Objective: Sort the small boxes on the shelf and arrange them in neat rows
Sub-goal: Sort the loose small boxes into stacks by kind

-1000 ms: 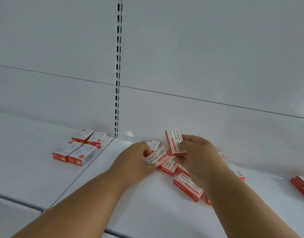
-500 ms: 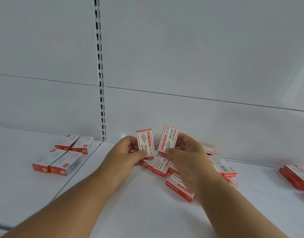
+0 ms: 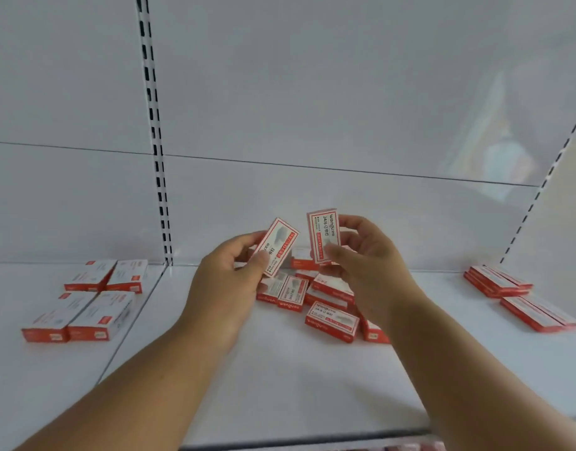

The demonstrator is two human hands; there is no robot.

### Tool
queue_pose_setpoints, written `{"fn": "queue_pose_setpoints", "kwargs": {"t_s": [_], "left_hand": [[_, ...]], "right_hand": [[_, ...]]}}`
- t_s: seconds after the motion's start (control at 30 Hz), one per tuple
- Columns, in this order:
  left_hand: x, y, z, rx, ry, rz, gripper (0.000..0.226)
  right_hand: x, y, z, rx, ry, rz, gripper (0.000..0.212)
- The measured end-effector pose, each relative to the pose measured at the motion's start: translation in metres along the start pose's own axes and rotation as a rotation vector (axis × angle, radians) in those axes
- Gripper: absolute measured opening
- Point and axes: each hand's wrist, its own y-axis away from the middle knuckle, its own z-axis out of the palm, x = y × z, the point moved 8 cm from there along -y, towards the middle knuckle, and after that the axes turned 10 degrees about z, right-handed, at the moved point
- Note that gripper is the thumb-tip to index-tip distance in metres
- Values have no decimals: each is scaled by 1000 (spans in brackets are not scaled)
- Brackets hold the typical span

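Boxes fill our hands: our left hand point(image 3: 228, 275) pinches a small red-and-white box point(image 3: 278, 246) between thumb and fingers, tilted so its top leans to the right, and our right hand point(image 3: 364, 265) grips a second box point(image 3: 324, 235) of the same kind, held nearly upright with its printed face toward us. The two held boxes sit close together above the shelf point(image 3: 280, 379) without touching each other.

Just below and behind them we see a loose pile of boxes point(image 3: 316, 297) lying at mixed angles on the white shelf, some overlapping; our right wrist hides part of the pile.

To the left, on the neighbouring shelf section, four boxes point(image 3: 88, 301) lie flat in two pairs, one pair nearer the back panel and one pair nearer the front edge. At the far right, more boxes point(image 3: 514, 294) lie flat in low stacks near the back.

A slotted upright point(image 3: 155, 131) runs down the white back panel point(image 3: 312, 92) between the two shelf sections.
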Motion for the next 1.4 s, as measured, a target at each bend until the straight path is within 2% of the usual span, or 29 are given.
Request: {"fn": "queue_pose_setpoints", "kwargs": {"t_s": [0.2,0.3,0.43,0.6,0.77,0.93,1.03,1.23,1.3,1.4], "left_hand": [[49,10,38,-83,-212,112,13],[68,18,86,-147,-261,137,10],[75,30,175,-239,-265,159,6],[60,49,298,-314,-166,4,9],[47,56,381,-273,-324,-56,5],[28,56,399,-201,-489,-109,7],[28,54,397,-183,-633,-93,14],[37,60,411,-309,-906,-14,28],[36,60,418,-361,-959,4,35],[41,58,419,-376,-975,43,34]], "right_hand": [[-25,36,-73,130,-8,-112,18],[-28,51,-127,181,-28,-132,13],[-25,64,-209,257,34,-149,17],[-11,62,-334,412,141,-10,9],[5,41,-411,487,360,118,14],[21,13,-426,410,488,212,8],[31,-1,-425,377,593,223,12],[33,-13,-418,344,992,159,27],[28,-12,-414,334,1066,129,23],[14,-7,-403,349,1103,26,12]]}}
